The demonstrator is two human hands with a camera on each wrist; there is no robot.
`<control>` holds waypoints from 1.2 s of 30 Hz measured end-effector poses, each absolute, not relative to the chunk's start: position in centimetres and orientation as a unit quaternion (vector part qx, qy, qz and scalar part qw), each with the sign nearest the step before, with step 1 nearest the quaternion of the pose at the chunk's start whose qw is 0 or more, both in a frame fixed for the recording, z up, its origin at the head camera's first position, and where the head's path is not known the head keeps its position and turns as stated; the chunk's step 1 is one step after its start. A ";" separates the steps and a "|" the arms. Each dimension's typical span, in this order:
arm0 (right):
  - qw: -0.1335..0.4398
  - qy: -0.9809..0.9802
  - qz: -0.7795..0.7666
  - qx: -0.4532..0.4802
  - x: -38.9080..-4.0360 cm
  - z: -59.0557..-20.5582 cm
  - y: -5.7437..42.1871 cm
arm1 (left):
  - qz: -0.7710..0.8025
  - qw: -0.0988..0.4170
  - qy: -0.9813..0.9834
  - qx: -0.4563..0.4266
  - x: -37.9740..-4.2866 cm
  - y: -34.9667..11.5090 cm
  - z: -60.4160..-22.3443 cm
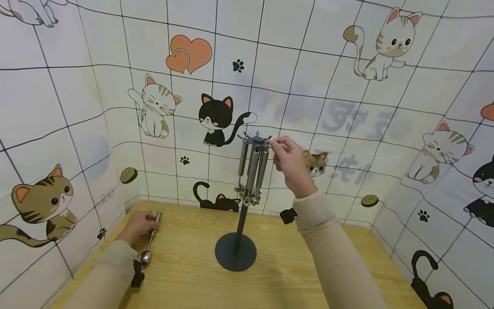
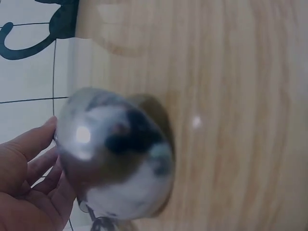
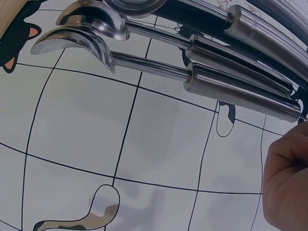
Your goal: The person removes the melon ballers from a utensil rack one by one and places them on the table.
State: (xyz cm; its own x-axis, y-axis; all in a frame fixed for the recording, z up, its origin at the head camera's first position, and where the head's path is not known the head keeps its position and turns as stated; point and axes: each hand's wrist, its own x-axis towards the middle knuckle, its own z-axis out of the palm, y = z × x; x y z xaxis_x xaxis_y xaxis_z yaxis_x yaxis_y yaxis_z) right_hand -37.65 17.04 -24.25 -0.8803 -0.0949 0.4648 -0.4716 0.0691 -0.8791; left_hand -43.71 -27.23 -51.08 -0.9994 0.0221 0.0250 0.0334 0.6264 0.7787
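At the table's left side, my left hand grips the thick handle of a shiny steel spoon, its rounded bowl toward me. That bowl fills the middle of the left wrist view and hides part of the fingers. A dark rack stands on a round base, with several steel utensils hanging from its top hooks, bowls down. My right hand pinches at the right-hand hook of the rack with thumb and forefinger. Beside that hand, a hanging utensil's handle shows up close; the fingertips are out of frame.
The pale wooden table runs up to walls covered with a white sheet printed with cats and grid lines. The rack's round base sits near the table's middle. A black wrist camera shows by the right sleeve.
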 end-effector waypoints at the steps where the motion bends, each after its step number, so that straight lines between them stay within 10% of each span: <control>1: 0.145 -0.715 0.653 0.201 -37.6 -24.2 17.0 | -0.412 0.016 -0.911 -0.019 -43.8 -27.4 -51.0; 36: 0.138 -0.708 0.664 0.196 -37.9 -24.1 16.8 | -0.315 0.042 -0.948 -0.028 -43.6 -28.7 -50.6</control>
